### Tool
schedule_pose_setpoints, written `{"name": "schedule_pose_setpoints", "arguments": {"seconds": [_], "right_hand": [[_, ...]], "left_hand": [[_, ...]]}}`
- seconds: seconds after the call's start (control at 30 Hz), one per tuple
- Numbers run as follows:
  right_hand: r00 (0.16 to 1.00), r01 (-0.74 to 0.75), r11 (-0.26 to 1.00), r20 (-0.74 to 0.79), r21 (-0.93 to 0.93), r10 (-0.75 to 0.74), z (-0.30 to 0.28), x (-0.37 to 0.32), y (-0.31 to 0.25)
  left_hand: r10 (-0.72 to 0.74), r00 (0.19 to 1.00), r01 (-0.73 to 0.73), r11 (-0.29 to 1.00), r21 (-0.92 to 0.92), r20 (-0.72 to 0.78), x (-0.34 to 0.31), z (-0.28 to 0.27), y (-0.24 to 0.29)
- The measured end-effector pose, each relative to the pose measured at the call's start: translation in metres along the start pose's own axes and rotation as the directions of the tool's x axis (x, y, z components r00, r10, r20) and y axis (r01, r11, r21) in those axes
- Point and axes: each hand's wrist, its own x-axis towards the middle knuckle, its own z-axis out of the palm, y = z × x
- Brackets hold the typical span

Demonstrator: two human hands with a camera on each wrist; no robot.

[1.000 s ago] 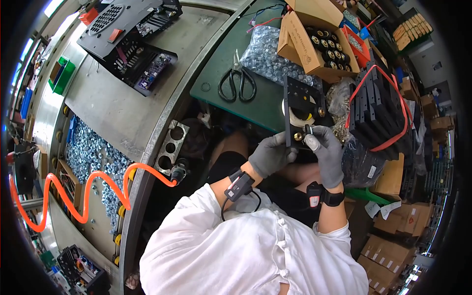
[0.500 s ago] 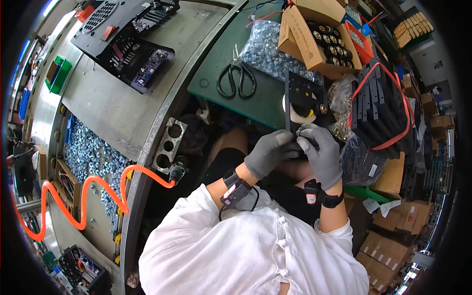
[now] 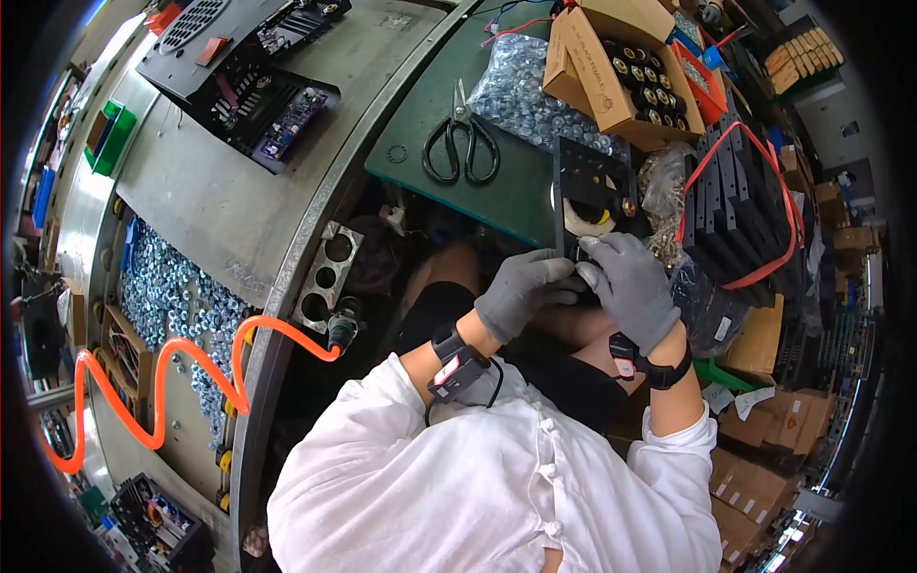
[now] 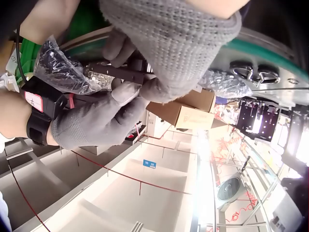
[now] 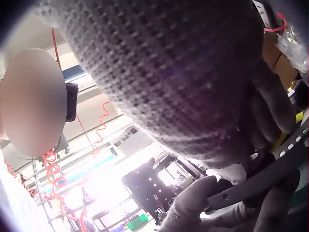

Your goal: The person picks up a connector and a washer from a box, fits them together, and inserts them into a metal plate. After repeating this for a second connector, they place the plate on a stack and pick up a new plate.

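Note:
In grey knit gloves, both hands meet at the near end of a black metal panel [image 3: 585, 167] held up over the lap. The left hand [image 3: 523, 294] grips that end between thumb and fingers. Close against it, the right hand [image 3: 632, 291] has thumb and fingertips drawn together on a small dark fitting [image 3: 581, 254], mostly hidden by the fingers. A brass-centred round connector [image 3: 629, 207] sits on the panel's far right part. The panel's edge [image 4: 118, 72] runs between both hands in the left wrist view. From the right wrist, the panel [image 5: 260, 186] appears as a curved dark bar.
Black-handled scissors [image 3: 460, 143] and a bag of small clear parts [image 3: 535, 95] lie on the green mat. Beyond stands an open carton [image 3: 587, 72] of round connectors. A red-strapped stack of black panels [image 3: 735, 205] is at right. An orange coiled hose [image 3: 153, 430] hangs at left.
The right hand has closed in on the panel's near end, covering the brass fitting seen there before, and its wrist has turned. The left hand keeps its grip, slightly shifted left.

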Motion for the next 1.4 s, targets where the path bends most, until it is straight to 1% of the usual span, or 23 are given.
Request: {"name": "schedule_pose_setpoints", "arguments": {"seconds": [0.07, 0.13, 0.17, 0.23, 0.43, 0.57, 0.67, 0.73, 0.77, 0.83, 0.87, 0.93, 0.97, 1.03, 1.07, 1.1, 1.17, 1.2, 1.23, 1.3, 1.33, 1.37, 1.4], "right_hand": [[0.999, -0.041, 0.999, 0.002, -0.031, 0.041, 0.003, 0.000, 0.000], [0.987, -0.119, 0.992, -0.103, 0.042, 0.122, 0.012, 0.000, 0.004], [0.987, -0.122, 0.992, -0.104, 0.041, 0.125, 0.013, 0.001, 0.005], [0.972, -0.224, 0.974, -0.073, 0.021, 0.225, 0.016, 0.003, 0.008], [0.968, -0.203, 0.979, -0.156, -0.035, 0.195, 0.021, -0.001, 0.009], [0.967, -0.221, 0.970, -0.154, -0.107, 0.203, 0.019, 0.001, 0.004], [0.956, -0.261, 0.964, -0.150, -0.047, 0.251, 0.019, 0.004, 0.003], [0.940, -0.312, 0.949, -0.135, 0.032, 0.314, 0.018, 0.006, 0.005], [0.940, -0.313, 0.949, -0.135, 0.032, 0.314, 0.020, 0.006, 0.007], [0.943, -0.261, 0.964, -0.200, 0.057, 0.267, 0.022, 0.004, 0.010], [0.942, -0.262, 0.963, -0.201, 0.056, 0.268, 0.019, 0.004, 0.010], [0.967, -0.217, 0.973, -0.117, 0.080, 0.225, 0.010, 0.002, 0.008], [0.967, -0.216, 0.973, -0.117, 0.079, 0.225, 0.012, -0.001, 0.010], [0.982, -0.019, 0.999, -0.189, 0.050, 0.028, 0.015, -0.009, 0.014], [0.990, 0.035, 0.997, -0.136, 0.063, -0.026, 0.002, -0.014, 0.014], [0.990, 0.037, 0.997, -0.137, 0.064, -0.028, -0.001, -0.016, 0.014], [0.982, 0.036, 0.932, -0.183, 0.362, 0.033, -0.009, -0.018, 0.010], [0.942, 0.011, 0.958, -0.324, 0.288, 0.087, -0.004, -0.012, -0.001], [0.939, 0.002, 0.958, -0.330, 0.286, 0.096, 0.000, -0.012, -0.002], [0.951, 0.025, 0.992, -0.308, 0.121, 0.013, 0.010, -0.011, 0.002], [0.984, 0.044, 0.983, -0.180, 0.176, -0.012, 0.005, -0.017, 0.010], [0.983, 0.051, 0.983, -0.183, 0.176, -0.018, 0.005, -0.017, 0.011], [0.980, 0.035, 0.967, -0.199, 0.251, 0.016, 0.005, -0.017, 0.010]], "left_hand": [[0.004, 1.000, -0.003, 0.999, 0.047, -0.025, -0.003, 0.005, 0.003], [0.002, 0.999, 0.004, 0.992, 0.124, -0.047, -0.005, 0.011, 0.007], [0.000, 0.999, 0.006, 0.992, 0.124, -0.044, -0.005, 0.011, 0.005], [0.005, 0.999, -0.003, 0.998, 0.064, -0.031, -0.005, 0.009, 0.002], [-0.010, 0.999, 0.013, 0.998, 0.055, -0.048, -0.008, 0.011, 0.003], [-0.016, 0.999, 0.017, 1.000, 0.024, -0.043, -0.006, 0.008, -0.001], [-0.011, 0.999, 0.011, 1.000, -0.018, -0.049, -0.006, 0.009, -0.002], [-0.005, 0.999, 0.007, 0.999, 0.037, -0.053, -0.007, 0.011, -0.001], [-0.006, 0.999, 0.008, 0.999, 0.037, -0.052, -0.007, 0.012, -0.002], [0.006, 0.999, -0.004, 0.999, 0.047, -0.041, -0.007, 0.011, -0.004], [0.006, 0.999, -0.004, 0.999, 0.047, -0.039, -0.006, 0.009, -0.005], [-0.003, 1.000, 0.002, 0.999, -0.041, -0.028, -0.004, 0.005, -0.005], [-0.003, 1.000, 0.002, 0.999, -0.042, -0.027, -0.004, 0.005, -0.004], [0.007, 1.000, -0.008, 1.000, -0.030, -0.018, -0.004, 0.005, -0.001], [0.012, 1.000, -0.012, 0.999, -0.030, -0.020, -0.004, 0.004, -0.001], [0.010, 1.000, -0.010, 0.999, -0.031, -0.024, -0.005, 0.003, -0.001], [-0.002, 1.000, 0.002, 1.000, -0.030, -0.024, -0.005, 0.004, -0.001], [0.006, 1.000, -0.006, 0.999, -0.034, -0.019, -0.004, 0.005, 0.000], [0.015, 1.000, -0.015, 0.999, -0.038, -0.012, -0.004, 0.006, 0.000], [0.010, 1.000, -0.010, 1.000, -0.025, 0.000, -0.002, 0.003, -0.002], [0.014, 1.000, -0.014, 1.000, -0.019, 0.005, -0.001, 0.002, -0.001], [0.021, 1.000, -0.020, 1.000, -0.017, 0.003, 0.000, 0.001, 0.000], [0.018, 1.000, -0.018, 0.999, -0.033, 0.001, 0.000, 0.000, 0.001]]}}
